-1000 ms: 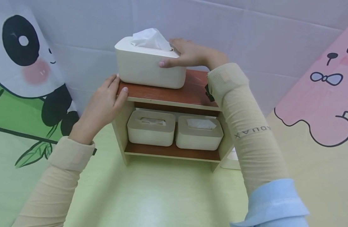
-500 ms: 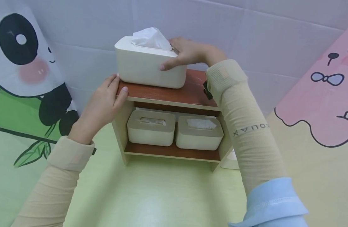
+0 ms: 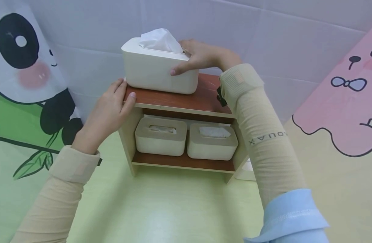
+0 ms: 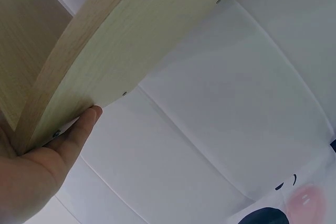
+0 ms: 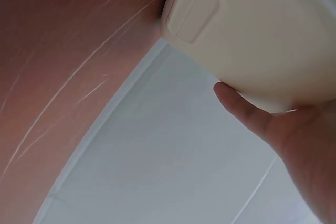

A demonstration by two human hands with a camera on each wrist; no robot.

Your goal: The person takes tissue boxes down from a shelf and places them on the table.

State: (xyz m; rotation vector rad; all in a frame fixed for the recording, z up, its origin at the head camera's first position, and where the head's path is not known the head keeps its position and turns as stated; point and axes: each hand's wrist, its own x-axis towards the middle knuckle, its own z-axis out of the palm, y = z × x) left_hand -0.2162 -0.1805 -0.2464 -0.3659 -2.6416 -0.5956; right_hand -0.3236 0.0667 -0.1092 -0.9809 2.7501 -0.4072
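Observation:
A cream tissue box with a white tissue standing out of its slot sits on the left part of the shelf unit's reddish-brown top. My right hand grips its right end, thumb on the front face and fingers behind the end. In the right wrist view, one digit lies along the underside edge of the box. My left hand holds the top left corner of the shelf unit, thumb over the top edge. Its fingers lie along the outer side panel in the left wrist view.
Two more cream tissue boxes, a left one and a right one, stand side by side on the lower shelf. Another pale box shows partly behind the unit's right side. A white sheet wall rises behind.
Between the first two frames my right wrist and thumb shift slightly, still gripping the box. The tissue box and my left hand stay in place on the shelf unit.

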